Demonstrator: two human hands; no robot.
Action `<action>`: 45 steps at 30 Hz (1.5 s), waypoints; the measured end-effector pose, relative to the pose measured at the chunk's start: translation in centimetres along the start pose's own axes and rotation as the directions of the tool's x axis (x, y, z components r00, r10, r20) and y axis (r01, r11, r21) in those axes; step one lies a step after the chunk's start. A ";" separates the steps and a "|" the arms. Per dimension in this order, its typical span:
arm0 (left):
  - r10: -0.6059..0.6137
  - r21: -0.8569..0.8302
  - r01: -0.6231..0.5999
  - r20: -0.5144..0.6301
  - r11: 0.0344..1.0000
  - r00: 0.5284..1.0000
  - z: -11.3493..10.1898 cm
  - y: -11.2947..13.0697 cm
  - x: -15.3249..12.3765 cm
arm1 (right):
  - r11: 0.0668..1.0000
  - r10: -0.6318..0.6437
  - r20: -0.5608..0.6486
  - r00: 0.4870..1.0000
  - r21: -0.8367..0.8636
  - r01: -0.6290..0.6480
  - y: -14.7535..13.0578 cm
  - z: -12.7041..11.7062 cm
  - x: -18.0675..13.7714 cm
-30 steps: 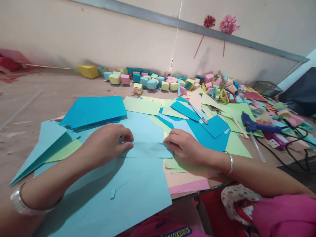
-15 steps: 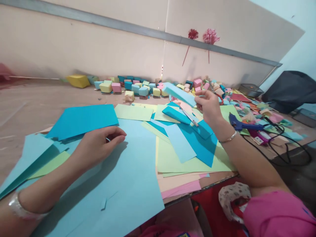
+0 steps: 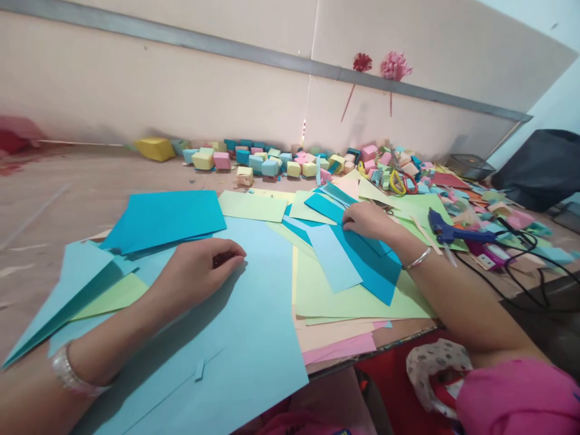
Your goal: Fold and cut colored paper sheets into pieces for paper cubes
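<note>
Grip of the right hand (image 3: 368,221) curls over deep-blue paper (image 3: 379,277); whether it pinches any is hidden. The left hand (image 3: 203,269) is closed, thumb against forefinger, nothing visible between, over the large light-blue sheet (image 3: 254,338). A blue glue gun (image 3: 466,233) lies farther right; paper boxes (image 3: 270,168) line the bench (image 3: 97,208) behind.

Paper-craft work area, by contents: brown worktable (image 3: 99,181); large light-blue paper sheet (image 3: 244,332), between 6 and 7 o'clock; row of small multicoloured paper boxes (image 3: 270,167), 12 o'clock; yellow-handled scissors (image 3: 393,179), between 2 and 3; blue glue gun (image 3: 457,233), 3 o'clock; pink fringed flower (image 3: 396,65), wall-mounted, 1 o'clock.
</note>
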State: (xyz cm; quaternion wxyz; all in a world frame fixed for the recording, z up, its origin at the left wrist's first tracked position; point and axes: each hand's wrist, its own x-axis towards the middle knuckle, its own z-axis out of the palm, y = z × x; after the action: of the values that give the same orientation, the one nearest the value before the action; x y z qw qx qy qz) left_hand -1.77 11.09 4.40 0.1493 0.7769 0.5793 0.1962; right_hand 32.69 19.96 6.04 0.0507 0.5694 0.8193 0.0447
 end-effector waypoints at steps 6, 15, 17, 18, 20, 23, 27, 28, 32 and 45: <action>0.001 -0.024 -0.001 -0.004 1.000 1.000 0.0 0.2 -0.2 | 0.994 0.109 -0.144 0.984 0.034 -0.105 0.1 -0.4 -0.2; -0.151 -0.791 0.342 0.309 0.507 0.939 0.0 2.2 -0.8 | 0.207 -0.042 -0.312 0.949 0.926 0.314 -5.2 -0.8 -3.2; -0.111 -0.869 0.413 0.398 0.273 0.911 0.1 2.6 -1.0 | 0.129 -0.135 -0.282 0.950 0.946 0.299 -7.2 -0.4 -4.2; -0.110 -0.874 0.439 0.425 0.210 0.898 0.2 2.7 -1.1 | 0.129 -0.190 -0.278 0.942 0.944 0.305 -8.1 -0.2 -4.6; -0.166 -0.870 0.460 0.434 0.178 0.885 0.4 2.5 -1.1 | 0.177 -0.329 -0.289 0.899 0.916 0.360 -9.2 -0.2 -5.1; -0.300 -0.873 0.442 0.374 0.206 0.878 0.4 1.7 -0.8 | 0.395 -0.404 -0.315 0.859 0.787 0.474 -8.6 -0.5 -4.3; -0.298 -0.838 0.451 0.365 0.307 0.882 -0.4 1.0 -0.3 | 0.940 0.030 -0.245 0.969 0.338 0.056 -3.7 -0.1 -1.4; -0.276 -0.814 0.453 0.370 0.365 0.887 -0.7 0.9 -0.2 | 0.970 0.157 -0.181 0.971 0.214 -0.117 -2.3 0.2 -0.7; -0.239 -0.610 0.321 0.214 0.724 0.947 -1.9 0.7 -0.1 | 0.957 0.272 -0.082 0.959 0.125 -0.261 1.0 1.9 0.7; -0.130 -0.241 0.217 0.331 0.946 0.935 -2.5 -0.9 0.4 | 0.919 0.116 -0.243 0.963 0.395 -0.011 0.3 -0.4 -1.1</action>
State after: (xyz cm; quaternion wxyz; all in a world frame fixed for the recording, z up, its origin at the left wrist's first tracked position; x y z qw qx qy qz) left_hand -3.59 11.73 6.28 0.3613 0.7150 0.5829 0.1356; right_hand 33.27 18.98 6.48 -0.1736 0.5838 0.7920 -0.0426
